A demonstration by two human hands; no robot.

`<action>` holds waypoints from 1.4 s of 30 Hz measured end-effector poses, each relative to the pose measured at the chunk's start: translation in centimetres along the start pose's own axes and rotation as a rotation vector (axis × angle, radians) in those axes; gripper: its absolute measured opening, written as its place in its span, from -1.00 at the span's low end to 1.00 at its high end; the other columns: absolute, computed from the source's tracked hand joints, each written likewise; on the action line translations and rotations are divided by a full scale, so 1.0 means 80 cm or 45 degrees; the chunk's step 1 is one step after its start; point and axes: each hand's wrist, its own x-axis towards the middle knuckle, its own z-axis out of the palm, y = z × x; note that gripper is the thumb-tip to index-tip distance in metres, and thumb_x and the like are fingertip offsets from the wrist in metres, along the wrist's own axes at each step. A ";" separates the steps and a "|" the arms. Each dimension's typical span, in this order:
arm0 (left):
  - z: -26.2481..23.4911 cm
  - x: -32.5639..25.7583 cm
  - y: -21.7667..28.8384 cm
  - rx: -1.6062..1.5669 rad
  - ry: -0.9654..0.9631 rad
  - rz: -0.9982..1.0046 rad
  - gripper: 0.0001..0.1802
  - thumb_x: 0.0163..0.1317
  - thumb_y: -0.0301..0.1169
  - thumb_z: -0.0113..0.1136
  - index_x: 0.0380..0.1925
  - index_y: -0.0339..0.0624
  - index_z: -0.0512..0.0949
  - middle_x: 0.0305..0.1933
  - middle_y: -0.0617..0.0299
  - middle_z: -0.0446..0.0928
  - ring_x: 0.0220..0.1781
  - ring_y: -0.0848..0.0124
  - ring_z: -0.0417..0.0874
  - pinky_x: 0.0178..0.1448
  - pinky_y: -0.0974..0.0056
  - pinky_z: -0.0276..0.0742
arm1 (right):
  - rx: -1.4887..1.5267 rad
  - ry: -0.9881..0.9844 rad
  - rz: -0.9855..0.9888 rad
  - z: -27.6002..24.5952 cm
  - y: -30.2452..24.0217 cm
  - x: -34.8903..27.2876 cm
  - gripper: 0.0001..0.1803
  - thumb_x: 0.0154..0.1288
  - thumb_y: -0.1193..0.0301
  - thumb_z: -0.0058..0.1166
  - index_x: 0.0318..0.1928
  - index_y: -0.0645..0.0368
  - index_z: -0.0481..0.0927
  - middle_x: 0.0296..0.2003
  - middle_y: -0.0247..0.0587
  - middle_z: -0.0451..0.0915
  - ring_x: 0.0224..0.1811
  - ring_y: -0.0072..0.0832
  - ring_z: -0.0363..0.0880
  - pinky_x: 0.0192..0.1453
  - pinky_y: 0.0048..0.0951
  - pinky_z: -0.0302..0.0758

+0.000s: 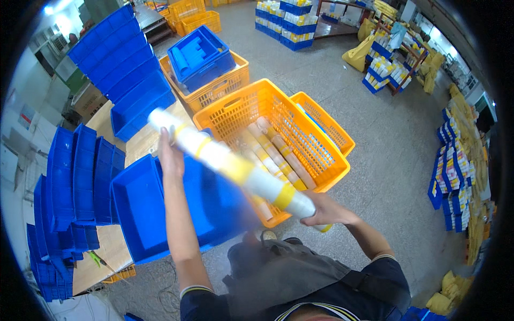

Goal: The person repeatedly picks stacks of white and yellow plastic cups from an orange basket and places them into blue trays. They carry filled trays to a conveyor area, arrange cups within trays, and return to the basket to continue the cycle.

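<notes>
my right hand closes on the near end of a long white cylindrical roll with yellow bands, thumb and fingers pinching it. the roll slants in midair, smooth and blurred, above rectangular blue plastic bins and an orange slatted plastic crate. my left hand touches its far end; i cannot tell how far those fingers bend. similar white-and-yellow tubes lie inside the crate. the bins sit by the right edge of a pale wooden table, a green-handled tool near its near corner. beyond, grey speckled floor runs to filled blue plastic crates.
</notes>
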 end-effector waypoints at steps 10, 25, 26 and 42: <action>-0.060 -0.090 0.051 -0.399 0.373 -0.896 -0.37 0.35 0.02 0.02 0.11 -0.36 0.43 -0.16 -0.17 0.55 -0.30 -0.10 0.65 -0.18 -0.10 0.70 | 0.962 -0.392 -1.169 0.119 -0.142 0.105 -0.36 0.40 0.23 0.13 0.34 0.24 0.21 0.21 -0.12 0.38 0.18 -0.39 0.43 0.22 -0.29 0.44; -0.073 -0.188 0.139 -0.205 0.314 -1.141 -0.44 0.32 -0.08 0.19 0.14 -0.21 0.33 -0.19 -0.08 0.54 -0.27 0.15 0.68 -0.28 0.16 0.72 | 1.730 -0.454 0.310 0.270 -0.188 0.380 -0.50 0.36 -0.03 0.09 -0.09 0.19 0.47 -0.27 -0.12 0.57 -0.27 -0.30 0.58 -0.09 -0.20 0.58; -0.083 -0.178 0.144 -0.245 0.240 -1.129 -0.42 0.33 -0.06 0.18 0.16 -0.20 0.31 -0.18 -0.08 0.54 -0.27 0.16 0.69 -0.30 0.19 0.73 | 1.751 -0.472 0.304 0.274 -0.191 0.376 -0.49 0.36 -0.05 0.09 -0.06 0.18 0.46 -0.24 -0.13 0.57 -0.23 -0.31 0.58 -0.04 -0.20 0.56; -0.123 -0.096 0.139 -0.128 0.241 -1.388 -0.46 0.32 -0.04 0.18 0.04 -0.29 0.45 -0.23 -0.12 0.60 -0.33 0.11 0.69 -0.28 0.10 0.71 | 1.911 -0.451 0.413 0.294 -0.145 0.435 -0.41 0.41 -0.14 -0.08 0.02 0.16 0.44 -0.07 0.00 0.54 -0.06 -0.14 0.55 0.14 -0.10 0.48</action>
